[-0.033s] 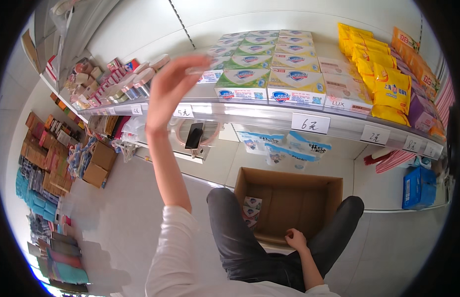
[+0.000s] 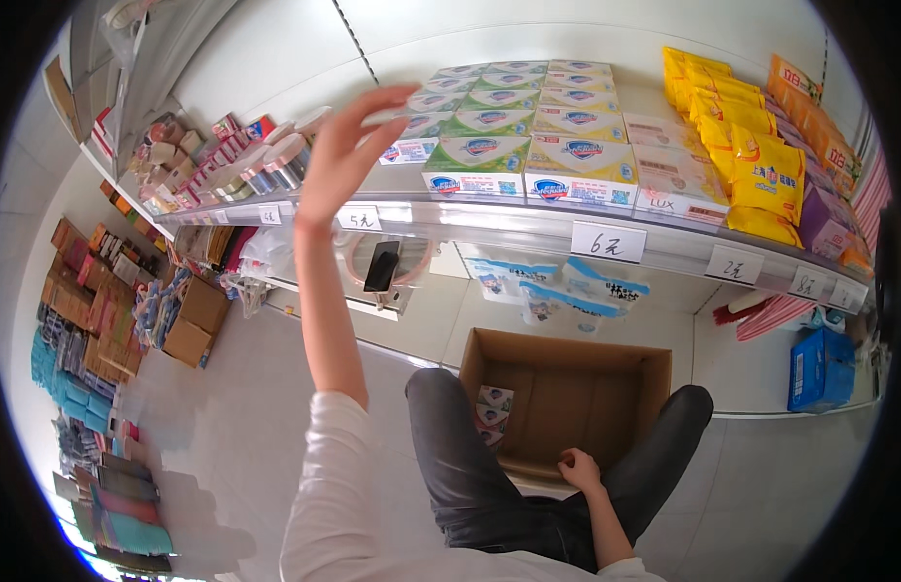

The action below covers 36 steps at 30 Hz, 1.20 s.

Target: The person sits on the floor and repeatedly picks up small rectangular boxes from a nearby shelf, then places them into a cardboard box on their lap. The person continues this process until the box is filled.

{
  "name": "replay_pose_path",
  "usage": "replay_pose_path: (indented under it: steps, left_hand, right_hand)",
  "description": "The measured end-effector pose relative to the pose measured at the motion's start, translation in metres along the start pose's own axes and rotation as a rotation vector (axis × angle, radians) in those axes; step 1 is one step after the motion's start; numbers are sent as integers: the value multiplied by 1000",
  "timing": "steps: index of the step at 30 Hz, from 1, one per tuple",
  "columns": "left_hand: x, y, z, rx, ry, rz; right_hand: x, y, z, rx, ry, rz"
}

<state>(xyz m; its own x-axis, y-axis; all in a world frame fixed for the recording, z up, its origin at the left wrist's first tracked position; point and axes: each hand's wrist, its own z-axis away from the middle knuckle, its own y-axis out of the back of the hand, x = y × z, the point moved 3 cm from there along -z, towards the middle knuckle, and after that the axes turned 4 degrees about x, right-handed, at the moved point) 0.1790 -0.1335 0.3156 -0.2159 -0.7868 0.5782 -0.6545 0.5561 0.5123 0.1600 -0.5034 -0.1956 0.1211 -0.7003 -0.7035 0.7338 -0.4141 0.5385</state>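
Here, soap boxes (image 2: 491,118) line a shelf (image 2: 397,181) above pale floor tiles (image 2: 237,417).

I count five green boxes (image 2: 477,160) and five yellow boxes (image 2: 601,155) with their tops in view, and one carton (image 2: 586,356) with three small boxes (image 2: 495,397) showing inside (the nearest only partly). There are three pouches (image 2: 572,305), one phone (image 2: 382,266), one blue pack (image 2: 820,371) and at least seven price cards (image 2: 609,242). The yellow packets (image 2: 769,175) overlap; I can only vouch for five or more.
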Motion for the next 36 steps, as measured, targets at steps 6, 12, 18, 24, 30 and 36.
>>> replay_pose_path:
  steps: [6,12,18,24,30,36]
  left_hand:
    - [-107,-35,-45,-107,232,-867]
    - [-172,-25,-53,-308,193,-926]
    - [-112,-40,-41,-510,-33,-1075]
    - [-108,-27,-25,-437,-97,-1117]
    - [-93,-28,-17,-421,-293,-1240]
    - [-126,-4,-16,-350,-71,-1286]
  right_hand:
    - [8,-2,-2,-17,10,-44]
    - [8,-2,-1,7,36,-32]
    - [7,1,-1,10,12,-16]
    - [7,-4,0,2,31,-19]
    - [9,-2,-2,-18,-2,-14]
    - [-2,2,4,-59,1,-7]
